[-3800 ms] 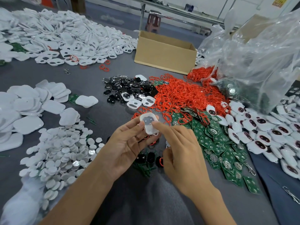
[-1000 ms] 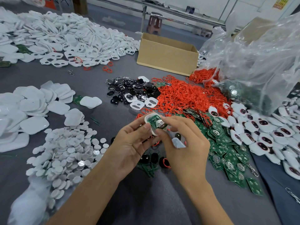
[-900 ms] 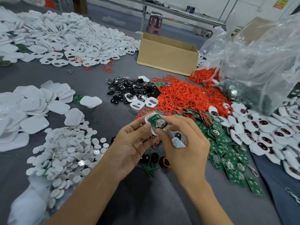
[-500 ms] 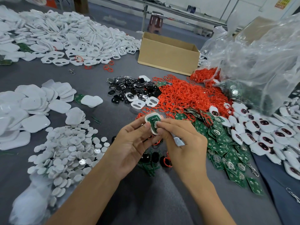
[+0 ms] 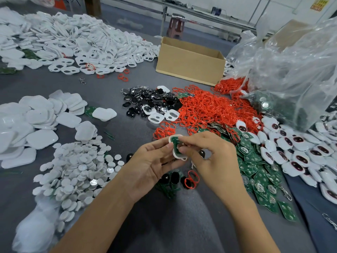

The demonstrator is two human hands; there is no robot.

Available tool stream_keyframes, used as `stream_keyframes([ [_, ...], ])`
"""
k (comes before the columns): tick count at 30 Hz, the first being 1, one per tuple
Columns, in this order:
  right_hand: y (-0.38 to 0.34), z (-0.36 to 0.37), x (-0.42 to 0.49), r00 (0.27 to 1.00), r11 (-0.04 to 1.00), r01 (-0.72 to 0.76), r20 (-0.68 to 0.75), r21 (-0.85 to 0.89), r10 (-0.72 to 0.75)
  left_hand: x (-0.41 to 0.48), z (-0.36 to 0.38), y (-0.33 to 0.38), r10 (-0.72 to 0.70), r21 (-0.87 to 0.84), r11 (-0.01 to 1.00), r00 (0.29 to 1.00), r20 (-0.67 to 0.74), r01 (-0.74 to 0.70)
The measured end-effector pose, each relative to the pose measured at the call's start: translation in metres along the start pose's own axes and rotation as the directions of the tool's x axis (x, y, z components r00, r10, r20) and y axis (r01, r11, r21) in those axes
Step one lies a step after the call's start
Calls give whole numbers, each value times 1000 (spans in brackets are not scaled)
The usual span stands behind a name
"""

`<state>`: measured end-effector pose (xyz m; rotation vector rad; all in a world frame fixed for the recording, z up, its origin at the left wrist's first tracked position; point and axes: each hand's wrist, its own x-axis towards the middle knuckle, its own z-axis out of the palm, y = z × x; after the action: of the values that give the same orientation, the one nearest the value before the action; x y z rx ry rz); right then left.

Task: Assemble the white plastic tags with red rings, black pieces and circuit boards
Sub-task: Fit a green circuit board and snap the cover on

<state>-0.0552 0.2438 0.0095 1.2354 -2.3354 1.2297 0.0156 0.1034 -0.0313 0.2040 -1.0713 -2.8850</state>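
A white plastic tag [image 5: 175,154] with a green circuit board [image 5: 175,142] in it is held over the grey table. My left hand [image 5: 151,161] pinches its left edge between thumb and fingers. My right hand [image 5: 209,157] pinches the tag from the right, fingertips on the board. Behind lie a heap of red rings [image 5: 209,108], a pile of black pieces [image 5: 147,99] and, at the right, green circuit boards [image 5: 255,170]. A red ring [image 5: 191,177] and black pieces [image 5: 169,178] lie just below my hands.
White tag shells are heaped far left [image 5: 73,39] and white covers at left [image 5: 27,121]. White discs [image 5: 78,170] spread at lower left. A cardboard box [image 5: 189,61] stands behind, a clear plastic bag [image 5: 291,73] at right, with assembled tags [image 5: 300,152] below it.
The tag held empty earlier now has a green circuit board in it. Over the last second my right fingers closed over the board, hiding its round metal part.
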Motion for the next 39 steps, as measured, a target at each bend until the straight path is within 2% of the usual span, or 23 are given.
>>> stream_keyframes([
  [6, -2, -1, 5, 993, 991, 114, 42, -68, -112, -1, -1, 2, -8, -57, 998, 1000, 17, 9],
  [14, -1, -1, 1, 997, 996, 76, 19, -44, -75, -1, -1, 2, -8, -60, 998, 1000, 27, 10],
  [22, -2, 8, -1, 996, 999, 14, 83, -50, -10, -1, 0, 3, 39, 96, 995, 992, -117, -28],
  [28, -2, 14, 2, 988, 998, -58, 145, 33, 53, 0, -1, 9, 96, 201, 979, 963, -252, -45],
  [39, -2, 26, 6, 987, 998, -61, 146, -19, 63, -3, -1, 11, 115, 276, 961, 947, -301, -29],
])
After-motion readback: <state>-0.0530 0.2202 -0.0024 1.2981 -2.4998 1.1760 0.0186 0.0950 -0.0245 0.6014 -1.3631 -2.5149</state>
